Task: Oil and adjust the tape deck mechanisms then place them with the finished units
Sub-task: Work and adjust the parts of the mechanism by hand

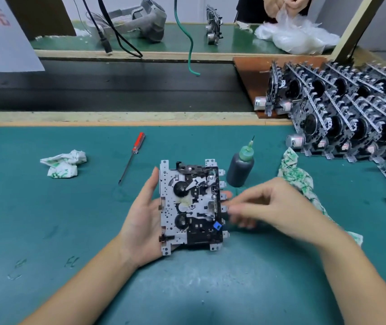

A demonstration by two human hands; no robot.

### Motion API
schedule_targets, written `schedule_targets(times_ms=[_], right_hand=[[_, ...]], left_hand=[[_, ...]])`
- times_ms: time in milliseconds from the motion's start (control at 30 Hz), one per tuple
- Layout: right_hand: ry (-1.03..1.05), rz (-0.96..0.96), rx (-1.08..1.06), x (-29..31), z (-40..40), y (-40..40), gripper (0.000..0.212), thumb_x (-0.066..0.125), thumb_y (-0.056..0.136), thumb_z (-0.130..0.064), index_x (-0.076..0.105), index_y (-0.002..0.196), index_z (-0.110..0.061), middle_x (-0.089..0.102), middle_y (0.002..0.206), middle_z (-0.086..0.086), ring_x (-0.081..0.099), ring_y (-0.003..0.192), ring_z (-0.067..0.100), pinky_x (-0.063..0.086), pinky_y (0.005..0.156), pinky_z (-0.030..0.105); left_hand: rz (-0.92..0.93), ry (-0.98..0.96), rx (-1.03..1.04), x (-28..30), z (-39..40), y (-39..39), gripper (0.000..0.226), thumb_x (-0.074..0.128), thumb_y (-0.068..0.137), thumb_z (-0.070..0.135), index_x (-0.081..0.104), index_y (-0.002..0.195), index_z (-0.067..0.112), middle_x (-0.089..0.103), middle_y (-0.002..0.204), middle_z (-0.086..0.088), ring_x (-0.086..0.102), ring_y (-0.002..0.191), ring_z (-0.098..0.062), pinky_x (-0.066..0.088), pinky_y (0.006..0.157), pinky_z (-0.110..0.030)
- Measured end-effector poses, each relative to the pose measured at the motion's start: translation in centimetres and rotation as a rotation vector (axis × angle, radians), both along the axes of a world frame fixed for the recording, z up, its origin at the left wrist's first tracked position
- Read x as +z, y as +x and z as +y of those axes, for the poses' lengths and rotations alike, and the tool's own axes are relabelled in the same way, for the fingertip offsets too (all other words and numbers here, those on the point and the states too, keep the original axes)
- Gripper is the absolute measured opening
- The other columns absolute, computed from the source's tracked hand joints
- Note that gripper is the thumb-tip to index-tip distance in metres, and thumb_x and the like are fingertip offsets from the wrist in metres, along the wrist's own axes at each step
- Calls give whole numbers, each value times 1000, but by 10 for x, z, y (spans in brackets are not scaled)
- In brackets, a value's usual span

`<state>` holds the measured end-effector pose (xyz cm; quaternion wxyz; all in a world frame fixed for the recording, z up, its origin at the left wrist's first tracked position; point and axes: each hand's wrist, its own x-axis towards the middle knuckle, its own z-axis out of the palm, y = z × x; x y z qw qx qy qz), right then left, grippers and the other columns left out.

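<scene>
Near centre: left hand [144,221] lies palm-up under the tape deck mechanism [192,205], thumb up along its left edge, fingertips curling round its right side, so it cradles & grips the unit just above the green mat [46,207]. Right hand [274,205] comes in from the right w/ fingers at the mechanism's right edge; blurred, can't tell if it pinches anything.

Mid: dark oil bottle [240,168] w/ green needle cap stands just beyond & right of the unit. Printed rag [299,179] to its right, partly under the right arm. Red-handled screwdriver [131,158] far-left of the unit; crumpled rag [64,163] further left.

Far right: rows of finished units [342,113] leaning together, some on a brown board [246,66].

Far: 2nd bench w/ cables [117,31], one upright mechanism [213,24], another person's hands [283,4] in a plastic bag [297,36].
</scene>
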<state>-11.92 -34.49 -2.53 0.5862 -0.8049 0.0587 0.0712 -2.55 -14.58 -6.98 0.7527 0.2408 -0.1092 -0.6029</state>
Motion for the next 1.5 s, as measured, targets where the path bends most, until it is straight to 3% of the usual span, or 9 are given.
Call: schedule_targets(times_ms=[67, 167, 367, 433, 533, 667, 1033, 1267, 1500], right_hand=[[-279, -81, -147, -1, -16, -3, 33, 66, 62, -62, 74, 68, -30, 65, 56, -8, 51, 48, -1, 40, 51, 12], [-840, -60, -146, -8, -34, -5, 26, 60, 70, -60, 56, 76, -35, 56, 60, -12, 48, 64, -2, 36, 57, 22], [-933, 37, 46, -22, -37, -3, 14, 58, 83, -40, 48, 74, -36, 52, 74, -15, 46, 76, -1, 35, 65, 21], [-821, 15, 62, -21, -35, -3, 15, 59, 87, -37, 50, 74, -34, 58, 73, -13, 50, 71, 1, 37, 63, 19], [-238, -10, 74, -13, -24, -3, 18, 51, 92, -38, 46, 85, -22, 67, 69, -2, 53, 57, 17, 43, 59, 28], [192, 83, 114, -11, -9, -3, 23, 43, 98, -37, 47, 80, -21, 45, 47, -1, 21, 40, 13, 21, 39, 19], [187, 261, 210, -12, 9, -3, 37, 46, 92, -36, 59, 65, -14, 51, 48, -2, 42, 42, 11, 36, 43, 19], [209, 300, 163, -13, 15, -2, 37, 46, 88, -44, 62, 65, -19, 30, 45, -3, 17, 41, 9, 17, 39, 17], [189, 310, 146, -15, 17, -3, 40, 48, 88, -42, 62, 61, -15, 39, 41, -4, 30, 35, 8, 29, 39, 18]], left_hand=[[17, 16, 4, 0, -2, 0, 80, 34, 90, 63, 45, 138, 1, 43, 142, -24, 41, 132, -37, 32, 111, -49], [28, 66, 48, -5, -4, 0, 73, 35, 91, 61, 57, 128, 2, 52, 134, -25, 53, 122, -38, 43, 103, -48], [40, 131, 83, -9, -10, 2, 81, 30, 86, 67, 59, 126, 2, 53, 131, -27, 55, 120, -38, 44, 101, -50], [42, 146, 80, -10, -10, 2, 83, 28, 87, 68, 57, 128, 2, 53, 132, -27, 54, 121, -38, 43, 102, -50], [38, 157, 79, -11, -10, 3, 82, 27, 88, 69, 57, 127, 3, 53, 132, -27, 54, 121, -38, 41, 103, -50], [42, 162, 88, -11, -9, 4, 79, 28, 89, 67, 61, 125, 5, 57, 130, -23, 58, 116, -35, 44, 102, -48], [9, 252, 105, -9, -8, 4, 75, 32, 87, 66, 66, 119, 6, 59, 129, -19, 59, 117, -29, 47, 100, -41], [2, 271, 128, -8, -9, 2, 72, 32, 88, 65, 70, 113, 9, 62, 125, -16, 61, 114, -27, 51, 94, -37], [-16, 294, 135, -5, -9, 1, 73, 32, 88, 65, 68, 116, 8, 62, 125, -17, 62, 112, -27, 52, 93, -38]])
